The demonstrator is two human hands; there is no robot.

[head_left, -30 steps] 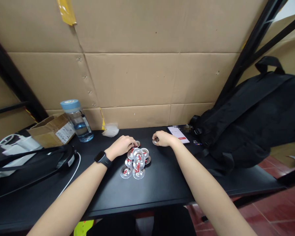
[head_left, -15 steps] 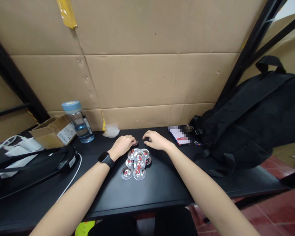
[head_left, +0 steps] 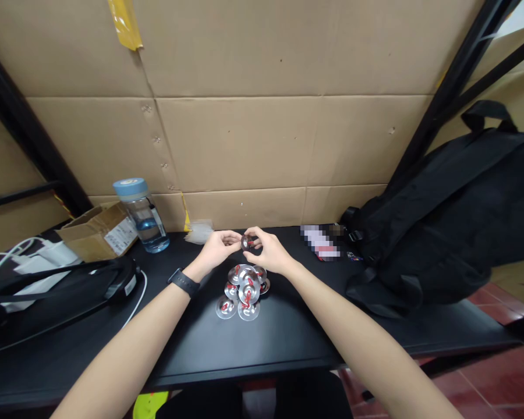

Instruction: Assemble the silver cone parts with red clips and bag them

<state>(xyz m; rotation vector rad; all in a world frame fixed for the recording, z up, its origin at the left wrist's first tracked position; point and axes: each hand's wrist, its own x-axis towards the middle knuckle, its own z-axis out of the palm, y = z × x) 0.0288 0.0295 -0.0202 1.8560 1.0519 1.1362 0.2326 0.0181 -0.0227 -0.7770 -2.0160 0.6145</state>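
Several small silver domed discs with red straps, which look like finger cymbals (head_left: 248,285), lie overlapping in a pile on the black table (head_left: 288,343). Just behind the pile, another finger cymbal (head_left: 246,242) is raised on edge between my hands. My left hand (head_left: 222,247), with a black watch at its wrist, pinches this cymbal by its left edge. Around the same cymbal curl the fingers of my right hand (head_left: 266,249), index finger at the top and thumb below. The exact contact of the right fingertips is too small to make out.
On the left stand a water bottle (head_left: 146,224) with a blue lid, an open cardboard box (head_left: 96,235), white chargers with cables (head_left: 55,256) and a black bag (head_left: 82,297). Clear plastic bags (head_left: 198,231) lie by the cardboard wall. A phone (head_left: 321,241) and a black backpack (head_left: 441,227) are on the right.
My left hand has lifted the cymbal from near the table and turned it upright. My right hand has moved left and closed in around it. The pile has not changed.
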